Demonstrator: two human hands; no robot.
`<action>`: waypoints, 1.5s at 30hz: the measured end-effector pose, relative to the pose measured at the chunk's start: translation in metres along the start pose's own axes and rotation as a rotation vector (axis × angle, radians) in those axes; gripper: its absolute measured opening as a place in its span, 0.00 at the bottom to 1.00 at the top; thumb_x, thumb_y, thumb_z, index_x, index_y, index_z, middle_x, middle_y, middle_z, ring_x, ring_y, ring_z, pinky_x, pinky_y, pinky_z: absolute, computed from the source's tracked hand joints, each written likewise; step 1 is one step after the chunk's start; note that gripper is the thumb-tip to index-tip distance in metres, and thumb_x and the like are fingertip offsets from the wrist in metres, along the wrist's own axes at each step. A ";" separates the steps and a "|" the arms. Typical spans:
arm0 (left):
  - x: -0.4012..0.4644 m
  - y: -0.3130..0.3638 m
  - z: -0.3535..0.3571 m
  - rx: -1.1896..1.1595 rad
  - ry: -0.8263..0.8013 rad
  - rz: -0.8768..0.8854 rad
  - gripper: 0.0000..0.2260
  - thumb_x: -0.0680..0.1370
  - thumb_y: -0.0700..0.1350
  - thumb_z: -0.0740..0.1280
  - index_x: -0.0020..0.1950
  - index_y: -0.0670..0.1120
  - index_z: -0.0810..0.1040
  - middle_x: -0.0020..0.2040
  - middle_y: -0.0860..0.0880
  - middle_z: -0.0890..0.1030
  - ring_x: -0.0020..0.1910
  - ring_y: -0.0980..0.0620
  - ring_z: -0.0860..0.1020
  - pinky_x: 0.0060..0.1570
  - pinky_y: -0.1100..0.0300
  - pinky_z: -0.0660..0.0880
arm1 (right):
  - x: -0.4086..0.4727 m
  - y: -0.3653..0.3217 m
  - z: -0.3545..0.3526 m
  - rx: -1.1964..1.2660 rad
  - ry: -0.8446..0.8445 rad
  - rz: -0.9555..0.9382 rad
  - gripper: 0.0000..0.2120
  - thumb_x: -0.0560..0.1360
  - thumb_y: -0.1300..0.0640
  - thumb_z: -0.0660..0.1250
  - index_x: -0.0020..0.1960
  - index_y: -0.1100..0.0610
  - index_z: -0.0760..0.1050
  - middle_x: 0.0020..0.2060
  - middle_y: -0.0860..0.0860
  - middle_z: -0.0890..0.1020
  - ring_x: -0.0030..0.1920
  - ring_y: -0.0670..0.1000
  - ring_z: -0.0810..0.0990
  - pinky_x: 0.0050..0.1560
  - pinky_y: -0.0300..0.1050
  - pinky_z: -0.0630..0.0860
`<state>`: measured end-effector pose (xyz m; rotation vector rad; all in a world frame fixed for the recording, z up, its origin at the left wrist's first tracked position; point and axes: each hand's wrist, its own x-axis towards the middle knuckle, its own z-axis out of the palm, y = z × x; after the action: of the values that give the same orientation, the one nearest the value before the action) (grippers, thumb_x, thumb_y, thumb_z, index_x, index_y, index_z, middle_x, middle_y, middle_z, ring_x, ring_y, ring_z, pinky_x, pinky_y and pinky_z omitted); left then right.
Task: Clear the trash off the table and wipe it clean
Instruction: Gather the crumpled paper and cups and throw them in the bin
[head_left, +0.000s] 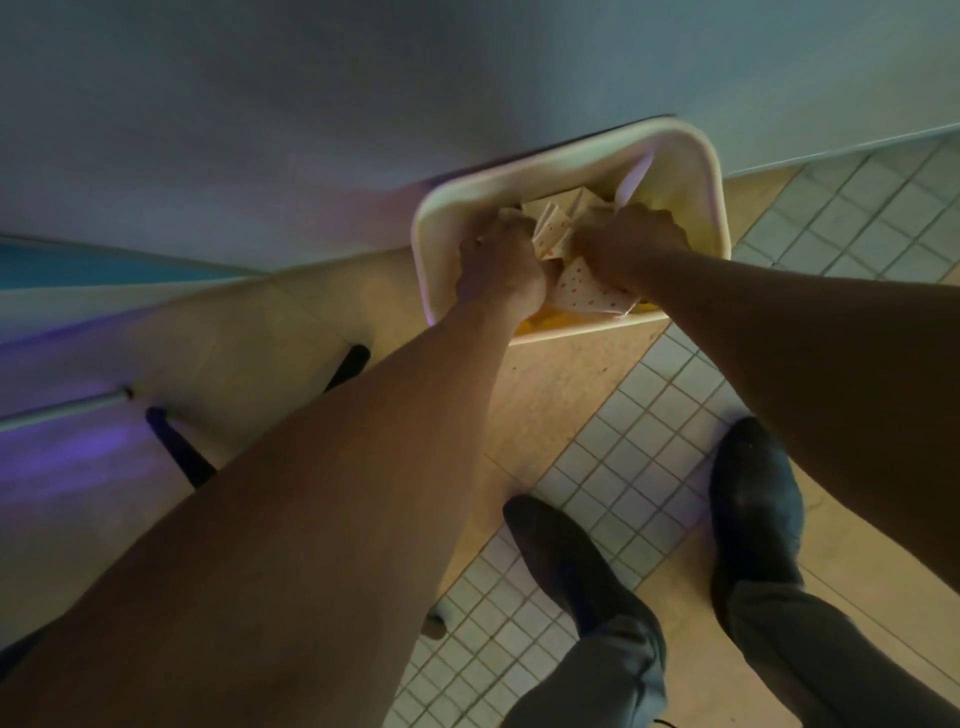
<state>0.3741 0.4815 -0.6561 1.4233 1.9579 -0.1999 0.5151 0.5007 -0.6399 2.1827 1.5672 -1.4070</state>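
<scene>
One bin (691, 150), two hands, two dark shoes and one bundle of crumpled paper wrapper (556, 234) make up the count. The bin is a cream, round-cornered tub standing on the floor, its far rim against the foot of a pale wall (363, 104); its long axis seems to run from the lower left to the upper right of the view, though the wide lens bends the shape.

Both hands reach down into the mouth of the bin. The left hand (501, 267) is clenched on the near-left part of the wrapper, knuckles up, close to the bin's left rim. The right hand (631, 244) grips the right part of the same paper, fingers curled over it, near the bin's right rim. The wrapper, pale with small orange marks, sits between and under the two fists, inside the rim, with one spotted flap (587, 299) fanning toward the near edge. A thin white strip (631, 179) stands up toward the far right corner; what it is cannot be made out in this dim light.

The left shoe (566, 556) and the right shoe (753, 499) stand on the tiled floor (883, 208) just short of the bin. Open floor lies to the right of the bin; on the left, dark furniture legs (179, 449) stand close
</scene>
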 end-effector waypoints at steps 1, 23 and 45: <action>0.001 0.000 0.001 0.030 -0.024 0.014 0.25 0.79 0.57 0.66 0.75 0.53 0.69 0.74 0.45 0.71 0.73 0.38 0.66 0.72 0.42 0.66 | 0.001 0.000 0.001 -0.040 0.004 -0.029 0.15 0.81 0.47 0.55 0.57 0.56 0.74 0.51 0.56 0.79 0.46 0.56 0.78 0.48 0.51 0.75; -0.102 0.011 -0.069 -0.207 0.113 -0.011 0.38 0.76 0.56 0.71 0.81 0.56 0.55 0.80 0.50 0.60 0.74 0.44 0.65 0.58 0.55 0.66 | -0.071 -0.024 -0.070 0.617 -0.239 0.352 0.22 0.77 0.39 0.65 0.56 0.58 0.71 0.50 0.58 0.76 0.42 0.60 0.79 0.39 0.57 0.82; -0.368 0.085 -0.207 -0.366 0.071 -0.041 0.31 0.80 0.53 0.66 0.81 0.55 0.57 0.82 0.50 0.56 0.78 0.42 0.59 0.70 0.44 0.69 | -0.350 -0.071 -0.172 0.309 -0.145 0.077 0.21 0.76 0.42 0.67 0.67 0.45 0.69 0.58 0.61 0.80 0.48 0.58 0.83 0.54 0.57 0.81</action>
<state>0.4145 0.3322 -0.2545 1.1646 1.9596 0.1859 0.5505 0.3869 -0.2614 2.2099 1.2746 -1.8411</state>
